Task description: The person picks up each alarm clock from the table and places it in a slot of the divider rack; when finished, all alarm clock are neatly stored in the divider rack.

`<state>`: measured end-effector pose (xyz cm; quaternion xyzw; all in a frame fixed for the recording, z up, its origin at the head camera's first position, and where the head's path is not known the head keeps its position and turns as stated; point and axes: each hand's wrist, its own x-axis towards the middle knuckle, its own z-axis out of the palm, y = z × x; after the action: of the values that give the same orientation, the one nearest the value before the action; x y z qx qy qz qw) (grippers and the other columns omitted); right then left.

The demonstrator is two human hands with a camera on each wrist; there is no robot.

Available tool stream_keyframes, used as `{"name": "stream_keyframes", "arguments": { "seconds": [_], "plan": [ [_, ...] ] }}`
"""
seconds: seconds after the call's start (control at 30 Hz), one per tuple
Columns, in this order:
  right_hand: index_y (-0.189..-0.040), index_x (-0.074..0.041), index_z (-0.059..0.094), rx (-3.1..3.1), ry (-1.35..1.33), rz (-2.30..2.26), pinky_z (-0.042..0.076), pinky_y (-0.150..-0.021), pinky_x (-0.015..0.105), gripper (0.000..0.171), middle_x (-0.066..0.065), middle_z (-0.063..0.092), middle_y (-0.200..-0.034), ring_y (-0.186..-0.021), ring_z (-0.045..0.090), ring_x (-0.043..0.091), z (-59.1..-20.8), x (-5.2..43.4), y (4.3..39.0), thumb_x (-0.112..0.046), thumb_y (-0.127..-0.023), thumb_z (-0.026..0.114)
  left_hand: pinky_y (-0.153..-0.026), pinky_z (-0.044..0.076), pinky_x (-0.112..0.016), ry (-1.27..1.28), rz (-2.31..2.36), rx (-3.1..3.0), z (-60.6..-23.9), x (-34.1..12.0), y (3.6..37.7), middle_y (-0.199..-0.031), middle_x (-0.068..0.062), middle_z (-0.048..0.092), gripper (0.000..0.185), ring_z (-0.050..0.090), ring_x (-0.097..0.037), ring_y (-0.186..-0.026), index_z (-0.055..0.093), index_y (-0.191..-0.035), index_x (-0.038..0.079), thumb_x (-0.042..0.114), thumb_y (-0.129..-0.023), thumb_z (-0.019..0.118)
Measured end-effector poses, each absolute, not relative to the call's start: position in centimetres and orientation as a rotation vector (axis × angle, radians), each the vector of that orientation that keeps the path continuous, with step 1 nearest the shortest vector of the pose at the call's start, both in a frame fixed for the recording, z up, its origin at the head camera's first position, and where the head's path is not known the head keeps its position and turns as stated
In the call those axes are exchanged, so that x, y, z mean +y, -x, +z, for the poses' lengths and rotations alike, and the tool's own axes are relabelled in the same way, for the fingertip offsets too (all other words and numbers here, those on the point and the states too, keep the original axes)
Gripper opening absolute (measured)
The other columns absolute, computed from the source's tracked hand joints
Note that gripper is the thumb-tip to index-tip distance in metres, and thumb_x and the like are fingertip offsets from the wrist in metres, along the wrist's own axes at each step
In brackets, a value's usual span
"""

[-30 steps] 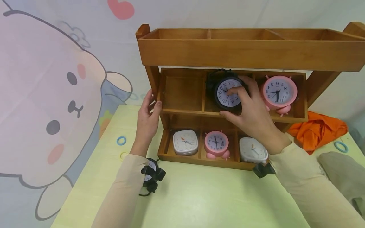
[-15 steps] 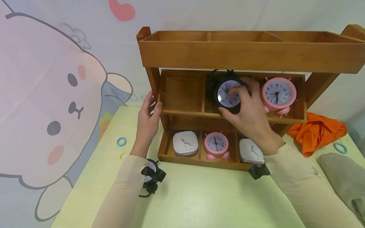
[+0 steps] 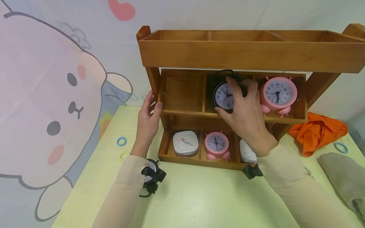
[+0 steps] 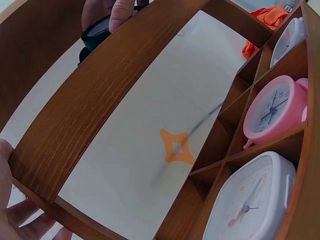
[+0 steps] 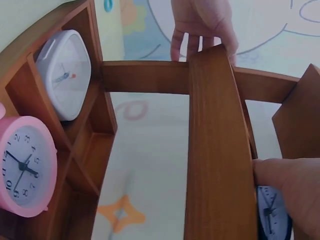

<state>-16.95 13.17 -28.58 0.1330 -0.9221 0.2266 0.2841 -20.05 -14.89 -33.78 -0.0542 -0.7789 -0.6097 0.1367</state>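
Observation:
My right hand (image 3: pixel 246 114) grips a round black alarm clock (image 3: pixel 223 97) in the centre compartment of the wooden shelf's (image 3: pixel 248 53) middle tier. Its thumb lies at the clock's lower edge, and the fingers reach over the top and right side, covering part of the dial. My left hand (image 3: pixel 148 118) holds the left end of that tier, thumb at the front and fingers around the outer side. Right of the black clock sits a pink alarm clock (image 3: pixel 280 91), its dial upside down. The right wrist view shows my right thumb (image 5: pixel 287 182) against the black clock (image 5: pixel 272 212).
The bottom tier holds a white clock (image 3: pixel 185 142), a pink clock (image 3: pixel 216 144) and another white clock (image 3: pixel 247 152), partly hidden by my right arm. Another black clock (image 3: pixel 153 164) lies under my left wrist. Orange cloth (image 3: pixel 316 133) and small rings (image 3: pixel 121 141) lie on the table.
My right hand has moved slightly left, its index finger shifting from the dial up toward the clock's top. The black clock has shifted slightly left and its dial sits straighter. My left hand stays put.

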Motion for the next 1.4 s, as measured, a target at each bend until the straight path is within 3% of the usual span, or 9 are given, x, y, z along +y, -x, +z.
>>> {"name": "stream_keyframes", "arguments": {
  "seconds": [0.23, 0.43, 0.67, 0.8, 0.97, 1.13, 1.27, 1.4],
  "plan": [
    [-0.145, -0.006, 0.041, -2.487, -0.344, 0.556, 0.044, -0.099, 0.058, 0.077, 0.031, 0.035, -0.130, -0.115, 0.042, 0.045, -28.6, 13.2, 16.2, -0.025, -0.081, 0.080, -0.111, 0.041, -0.042, 0.162, -1.762, -2.260, -33.8, -14.9, 20.0, -0.153, -0.010, 0.043, 0.057, 0.048, -0.026, -0.135, 0.032, -0.155, 0.018, 0.027, -0.101, 0.051],
    [-0.143, -0.005, 0.045, -2.467, -0.356, 0.485, 0.042, -0.096, 0.059, 0.069, 0.032, 0.039, -0.126, -0.115, 0.041, 0.047, -28.6, 13.4, 16.1, -0.026, -0.085, 0.075, -0.112, 0.040, -0.043, 0.164, -1.759, -2.266, -33.9, -15.0, 20.0, -0.154, -0.009, 0.043, 0.058, 0.048, -0.025, -0.136, 0.031, -0.155, 0.019, 0.029, -0.101, 0.050],
    [-0.138, -0.002, 0.051, -2.450, -0.375, 0.360, 0.034, -0.102, 0.060, 0.061, 0.033, 0.046, -0.120, -0.109, 0.045, 0.049, -28.1, 13.6, 16.2, -0.030, -0.088, 0.071, -0.112, 0.040, -0.043, 0.156, -1.758, -2.270, -33.9, -15.1, 20.0, -0.154, -0.009, 0.043, 0.058, 0.048, -0.025, -0.136, 0.032, -0.155, 0.019, 0.029, -0.101, 0.050],
    [-0.142, -0.007, 0.049, -2.496, -0.352, 0.444, 0.043, -0.100, 0.061, 0.062, 0.031, 0.042, -0.124, -0.113, 0.044, 0.048, -28.0, 14.0, 16.0, -0.029, -0.088, 0.071, -0.112, 0.040, -0.043, 0.148, -1.767, -2.267, -34.0, -15.0, 20.0, -0.154, -0.010, 0.043, 0.058, 0.048, -0.026, -0.136, 0.031, -0.155, 0.018, 0.026, -0.101, 0.051],
    [-0.142, -0.010, 0.050, -2.412, -0.373, 0.603, 0.047, -0.090, 0.055, 0.060, 0.028, 0.041, -0.123, -0.112, 0.043, 0.042, -28.0, 14.4, 15.3, -0.025, -0.088, 0.071, -0.112, 0.040, -0.043, 0.152, -1.771, -2.266, -34.0, -15.0, 20.0, -0.154, -0.010, 0.043, 0.058, 0.048, -0.026, -0.136, 0.031, -0.155, 0.017, 0.026, -0.101, 0.051],
    [-0.124, -0.003, 0.062, -2.336, -0.523, 0.735, 0.047, -0.083, 0.044, 0.042, 0.020, 0.052, -0.113, -0.102, 0.050, 0.031, -28.8, 12.8, 13.3, -0.021, -0.087, 0.072, -0.112, 0.041, -0.043, 0.160, -1.766, -2.261, -33.9, -15.1, 20.1, -0.154, -0.010, 0.043, 0.058, 0.048, -0.026, -0.136, 0.032, -0.155, 0.018, 0.028, -0.101, 0.051],
    [-0.114, -0.006, 0.066, -2.388, -0.627, 0.859, 0.052, -0.078, 0.037, 0.034, 0.010, 0.059, -0.109, -0.092, 0.055, 0.020, -31.0, 10.4, 11.4, -0.023, -0.086, 0.073, -0.112, 0.040, -0.043, 0.165, -1.768, -2.261, -33.8, -15.0, 20.1, -0.154, -0.010, 0.042, 0.058, 0.048, -0.026, -0.136, 0.032, -0.155, 0.018, 0.028, -0.101, 0.051],
    [-0.114, -0.009, 0.065, -2.497, -0.716, 0.965, 0.052, -0.086, 0.034, 0.034, 0.003, 0.062, -0.112, -0.097, 0.057, 0.016, -34.0, 7.6, 10.4, -0.026, -0.086, 0.073, -0.112, 0.040, -0.044, 0.158, -1.766, -2.261, -33.7, -15.0, 20.1, -0.153, -0.010, 0.043, 0.058, 0.049, -0.026, -0.135, 0.032, -0.155, 0.017, 0.027, -0.101, 0.051]
  ]
}}
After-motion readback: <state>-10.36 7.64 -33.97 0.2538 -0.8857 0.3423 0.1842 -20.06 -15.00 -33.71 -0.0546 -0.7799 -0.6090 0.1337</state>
